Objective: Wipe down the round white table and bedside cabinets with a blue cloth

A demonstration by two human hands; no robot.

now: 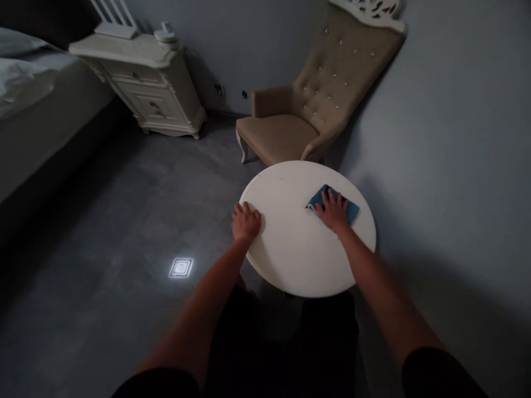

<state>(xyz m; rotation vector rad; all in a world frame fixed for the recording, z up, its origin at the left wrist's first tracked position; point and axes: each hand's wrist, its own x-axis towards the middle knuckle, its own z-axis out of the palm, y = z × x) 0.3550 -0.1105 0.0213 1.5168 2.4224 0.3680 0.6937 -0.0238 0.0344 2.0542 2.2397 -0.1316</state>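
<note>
My right hand [333, 211] pressed flat, fingers spread, on the blue cloth [350, 210] near the round table [290, 249]'s far right edge (mid-wipe, I judged); my left hand [245, 221] gripped its left edge.

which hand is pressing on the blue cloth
The right hand, flat on the folded blue cloth; the left hand only grips the round white table's edge.
</note>
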